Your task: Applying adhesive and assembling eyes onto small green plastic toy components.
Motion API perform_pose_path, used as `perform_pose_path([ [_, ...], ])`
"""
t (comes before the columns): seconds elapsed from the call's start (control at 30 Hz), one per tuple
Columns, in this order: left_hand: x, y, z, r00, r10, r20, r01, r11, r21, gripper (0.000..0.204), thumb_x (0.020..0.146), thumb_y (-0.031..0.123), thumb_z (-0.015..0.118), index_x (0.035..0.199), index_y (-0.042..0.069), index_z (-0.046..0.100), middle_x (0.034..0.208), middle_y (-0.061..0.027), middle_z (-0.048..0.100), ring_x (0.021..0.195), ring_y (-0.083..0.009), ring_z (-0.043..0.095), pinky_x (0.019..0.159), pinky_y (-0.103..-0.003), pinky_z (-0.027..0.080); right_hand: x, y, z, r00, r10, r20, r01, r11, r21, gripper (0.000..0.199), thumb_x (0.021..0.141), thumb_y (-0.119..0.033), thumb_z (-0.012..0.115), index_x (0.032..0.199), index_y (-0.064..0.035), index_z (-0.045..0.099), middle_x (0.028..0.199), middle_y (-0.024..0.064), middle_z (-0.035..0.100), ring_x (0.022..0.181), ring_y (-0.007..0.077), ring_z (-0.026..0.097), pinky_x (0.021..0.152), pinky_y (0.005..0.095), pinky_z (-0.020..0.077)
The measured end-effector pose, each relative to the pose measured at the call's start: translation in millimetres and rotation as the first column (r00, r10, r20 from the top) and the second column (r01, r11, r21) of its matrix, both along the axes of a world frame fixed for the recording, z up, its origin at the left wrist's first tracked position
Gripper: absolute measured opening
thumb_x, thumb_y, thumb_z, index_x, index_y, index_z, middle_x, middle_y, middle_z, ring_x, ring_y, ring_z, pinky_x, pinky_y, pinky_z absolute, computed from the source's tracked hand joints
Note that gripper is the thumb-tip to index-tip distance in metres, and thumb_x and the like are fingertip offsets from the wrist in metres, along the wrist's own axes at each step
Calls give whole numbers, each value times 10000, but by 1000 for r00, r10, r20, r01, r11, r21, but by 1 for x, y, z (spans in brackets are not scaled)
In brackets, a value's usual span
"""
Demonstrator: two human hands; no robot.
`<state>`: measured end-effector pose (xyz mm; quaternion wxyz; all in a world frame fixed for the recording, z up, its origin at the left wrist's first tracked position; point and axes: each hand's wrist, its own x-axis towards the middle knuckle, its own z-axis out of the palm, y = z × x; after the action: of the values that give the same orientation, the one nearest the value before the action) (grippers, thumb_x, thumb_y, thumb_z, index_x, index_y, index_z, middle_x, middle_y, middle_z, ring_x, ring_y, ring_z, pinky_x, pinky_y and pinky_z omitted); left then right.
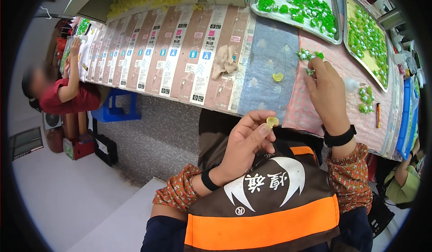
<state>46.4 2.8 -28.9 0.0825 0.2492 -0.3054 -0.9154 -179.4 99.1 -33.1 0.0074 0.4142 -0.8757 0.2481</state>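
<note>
My left hand [245,145] is raised above my apron and pinches a small yellow translucent plastic piece [272,121] between thumb and fingers. Over the pink cloth, my right hand [327,92] reaches down with bent fingers closed on a small green plastic piece with white eye-like balls [310,72]. Just beyond those fingertips lies a little group of similar green pieces [305,54]. Another yellow piece [277,77] rests by itself on the blue cloth [265,49], between my two hands.
Trays of green pieces [335,38] [382,78] stand at the far right. Right of my hand are a white bottle [351,85], more green pieces [366,100] and an orange-red tube [378,115]. A crumpled beige cloth [225,62] lies left. Another person [63,87] works at far left, near a blue stool [118,108].
</note>
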Motion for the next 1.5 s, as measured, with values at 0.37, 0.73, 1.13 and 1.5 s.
perform_pose_path([
  [0.37,7,-5,-7,997,16,-73,-7,992,123,331,1050,138,548,1358,24,507,1181,-88,603,947,-115,604,725,-262,573,25,15,34,926,-33,375,96,984,-150,103,876,51,600,960,-6,581,847,92,604,756,164,620,680,290,492],
  [0.73,3,-1,-13,996,-16,-88,18,999,30,329,1033,114,574,1341,26,501,1152,-72,605,940,-107,606,724,-254,568,98,26,51,792,290,537,-25,895,-446,175,804,127,648,919,4,599,881,100,601,785,177,627,682,286,496],
  [1.13,1,5,-11,994,10,-109,-20,995,-94,333,1000,68,612,1313,17,510,1141,-76,601,938,-107,618,727,-240,571,101,23,45,871,342,353,-155,873,-463,236,754,137,669,934,-5,611,855,134,627,753,277,637,650,344,498],
  [1.5,3,4,-16,994,1,-109,-16,990,-139,266,995,47,617,1246,33,531,1169,-63,611,988,-88,599,741,-225,550,99,21,44,882,361,304,-208,875,-436,248,749,130,687,943,-8,618,822,130,619,719,281,629,619,354,488],
])
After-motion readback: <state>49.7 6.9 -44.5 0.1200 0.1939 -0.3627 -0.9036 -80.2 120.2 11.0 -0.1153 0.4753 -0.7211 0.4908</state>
